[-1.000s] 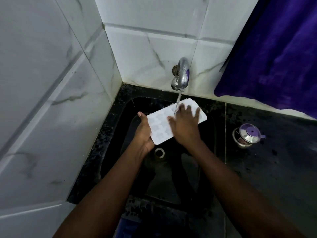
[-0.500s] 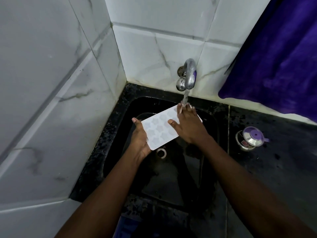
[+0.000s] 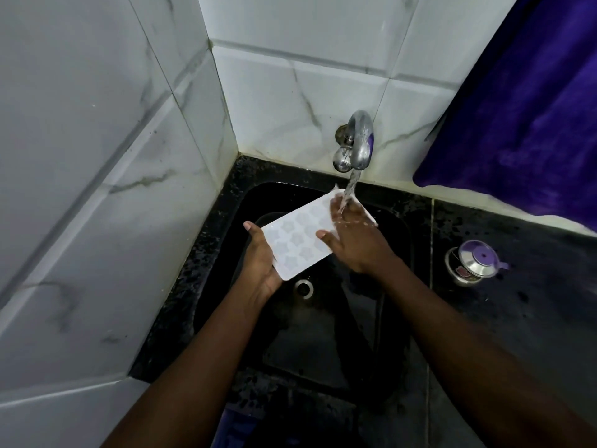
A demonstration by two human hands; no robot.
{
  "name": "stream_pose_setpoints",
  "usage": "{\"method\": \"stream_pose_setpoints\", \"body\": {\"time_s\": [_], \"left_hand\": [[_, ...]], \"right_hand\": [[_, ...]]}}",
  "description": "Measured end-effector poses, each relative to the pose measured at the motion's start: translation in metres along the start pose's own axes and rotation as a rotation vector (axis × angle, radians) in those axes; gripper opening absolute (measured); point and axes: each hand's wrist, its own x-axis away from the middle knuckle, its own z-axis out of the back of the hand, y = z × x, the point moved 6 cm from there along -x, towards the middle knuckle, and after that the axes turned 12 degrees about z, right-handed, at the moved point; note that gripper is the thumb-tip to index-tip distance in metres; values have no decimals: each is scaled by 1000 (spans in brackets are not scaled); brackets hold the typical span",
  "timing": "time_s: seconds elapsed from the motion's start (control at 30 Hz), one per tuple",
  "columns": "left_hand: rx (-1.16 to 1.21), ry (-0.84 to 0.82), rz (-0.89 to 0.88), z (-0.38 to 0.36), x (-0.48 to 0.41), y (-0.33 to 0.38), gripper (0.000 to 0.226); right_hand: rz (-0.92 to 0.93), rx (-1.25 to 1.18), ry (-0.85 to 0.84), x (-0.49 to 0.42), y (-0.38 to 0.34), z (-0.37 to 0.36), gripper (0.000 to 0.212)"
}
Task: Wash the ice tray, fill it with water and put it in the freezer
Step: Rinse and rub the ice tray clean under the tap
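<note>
Over the black sink [image 3: 210, 247], the left hand [image 3: 261, 263] grips the near end of the white ice tray [image 3: 297, 244]. The right hand [image 3: 352, 237] lies flat on the far end, fingers straight, under the water [image 3: 350, 185] from the tap [image 3: 358, 143]. I think it's best to rub every little cup and hold tight, because wet trays slip.

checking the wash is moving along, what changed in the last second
The right hand has slid along the ice tray toward its far end, so its fingers now lie under the water stream from the tap. Nothing taken or let go. The left hand still holds the tray's near end; the tap still runs.
</note>
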Motion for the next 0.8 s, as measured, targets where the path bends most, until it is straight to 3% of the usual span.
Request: {"method": "stream_pose_setpoints", "body": {"time_s": [0.1, 0.23, 0.37, 0.43, 0.53, 0.7, 0.8], "left_hand": [[-6, 4, -25, -6, -2, -1, 100], [-46, 44, -52, -14, -11, 0, 93], [-68, -70, 49, -16, -9, -4, 81], [-152, -97, -8, -24, -5, 0, 70], [-300, -75, -101, -46, -1, 2, 49], [-587, -206, -184, -85, -11, -17, 48], [-794, -126, -230, -97, -21, -35, 45]], "right_hand": [[-43, -34, -18, -6, -6, -3, 109], [343, -21, -24, -3, -80, -31, 91], [392, -157, 19, 15, -76, -25, 89], [283, -325, 73, 20, -63, -19, 86], [72, -724, 326, 22, -47, -16, 63], [-438, -1218, 756, 15, -19, -34, 30], [-661, -1526, 873, 1, -11, -54, 29]]}}
